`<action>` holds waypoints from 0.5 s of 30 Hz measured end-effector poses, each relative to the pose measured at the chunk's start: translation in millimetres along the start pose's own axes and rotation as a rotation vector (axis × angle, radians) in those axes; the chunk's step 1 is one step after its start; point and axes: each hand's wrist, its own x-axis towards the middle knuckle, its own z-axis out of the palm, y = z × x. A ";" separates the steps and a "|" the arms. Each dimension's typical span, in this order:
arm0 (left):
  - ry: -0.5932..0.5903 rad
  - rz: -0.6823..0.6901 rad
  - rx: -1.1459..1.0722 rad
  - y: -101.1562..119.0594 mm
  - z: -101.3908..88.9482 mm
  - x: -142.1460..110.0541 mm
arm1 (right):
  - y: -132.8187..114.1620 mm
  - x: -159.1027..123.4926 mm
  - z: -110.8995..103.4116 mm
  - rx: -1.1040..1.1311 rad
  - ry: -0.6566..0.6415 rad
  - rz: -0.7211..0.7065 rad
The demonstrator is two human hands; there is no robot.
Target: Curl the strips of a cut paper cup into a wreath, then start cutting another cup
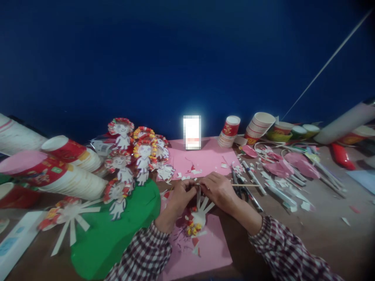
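A paper cup cut into strips (199, 219) lies over the pink sheet (213, 249) in front of me. Some of its strips are curled into red and yellow rolls at the near side; others stretch out straight and white. My left hand (183, 197) is closed, its fingertips pinching the top end of one raised strip. Close against it, my right hand (218, 191) is closed around a thin stick (247, 185) whose free end points right. The fingertips of both hands meet at the strip's end, and hide how the stick and strip touch.
Several paper dolls with curled frames (143, 154) stand left, near a green round sheet (117, 242). Another cut cup (72, 214) lies beside it. Cup stacks (79, 179) lean at left; more cups (259, 127) stand at back right. Scissors (241, 191), pens and paper scraps lie right. A bright screen (192, 132) stands behind.
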 end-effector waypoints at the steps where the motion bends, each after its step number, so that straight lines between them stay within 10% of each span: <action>1: -0.009 0.003 -0.016 -1.0 -0.2 0.3 | -0.1 -0.2 -0.4 0.007 -0.003 0.006; 15: 0.005 -0.025 0.000 -4.0 -1.3 2.8 | -0.7 -0.8 -2.5 0.028 -0.016 0.006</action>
